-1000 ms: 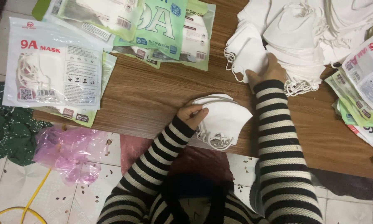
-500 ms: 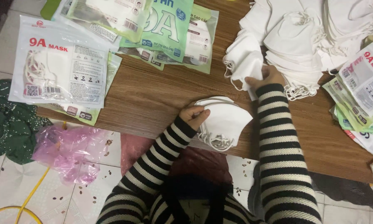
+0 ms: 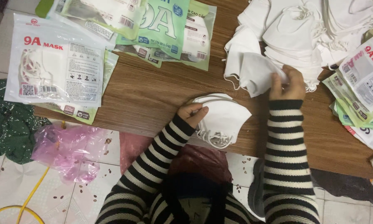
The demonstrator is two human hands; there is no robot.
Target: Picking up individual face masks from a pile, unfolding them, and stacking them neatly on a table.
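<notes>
Wooden table (image 3: 153, 103): mask packets (image 3: 53, 70) left, right grip (image 3: 287, 83) pinching white mask (image 3: 257, 74), left grip (image 3: 192, 114) pressing stack (image 3: 224, 118)

both forearms, in black-and-white striped sleeves, rise from the lower edge of the view towards twelve o'clock, the left one slanting towards one o'clock and the right one running almost straight up. the left hand (image 3: 192, 113) sits near the centre, fingers curled inward and pressing down, thumb tucked at its three o'clock side. the right hand (image 3: 287, 84) lies further out, at about two o'clock from the left, its fingers bent and pinched together at the tips, knuckles turned up to the camera.
</notes>
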